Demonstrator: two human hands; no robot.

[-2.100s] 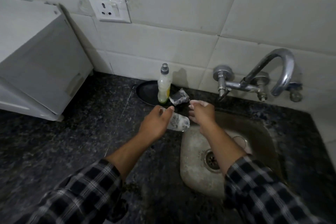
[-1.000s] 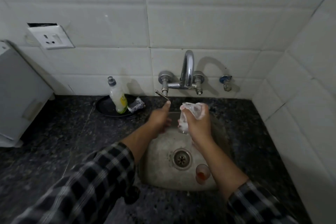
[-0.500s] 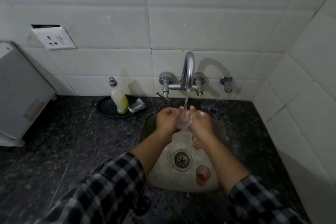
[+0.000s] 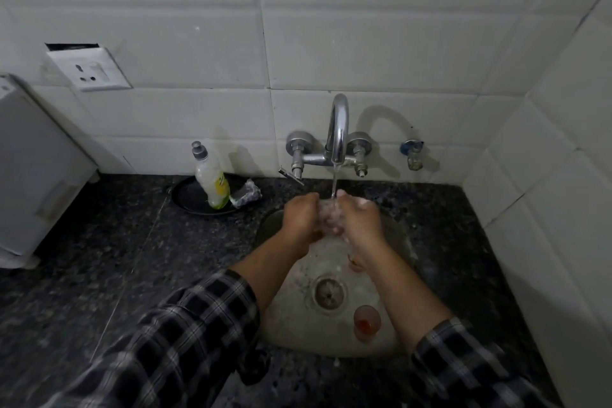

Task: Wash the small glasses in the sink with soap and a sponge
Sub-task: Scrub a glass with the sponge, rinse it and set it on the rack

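One glass (image 4: 327, 214) gripped by left hand (image 4: 299, 219), right hand (image 4: 358, 220) near sink (image 4: 291, 318) rear edge.

Three small glasses show: one red-stained glass (image 4: 367, 321) standing in the single sink (image 4: 291, 325), one partly hidden glass (image 4: 355, 262) by the right forearm, and one blurred, foamy glass (image 4: 326, 216) gripped between two hands, the left hand (image 4: 299, 217) and the right hand (image 4: 359, 220). One tap (image 4: 337, 122) has two knobs and one stream of water (image 4: 334, 182), with one separate small valve (image 4: 411, 156) on the wall and one drain (image 4: 329, 295) below. The tabletop (image 4: 116, 242) carries one dark dish (image 4: 185, 199) with one soap bottle (image 4: 212, 182) and one sponge (image 4: 246, 195), and one white box (image 4: 33, 175); the wall has one socket (image 4: 89, 69).
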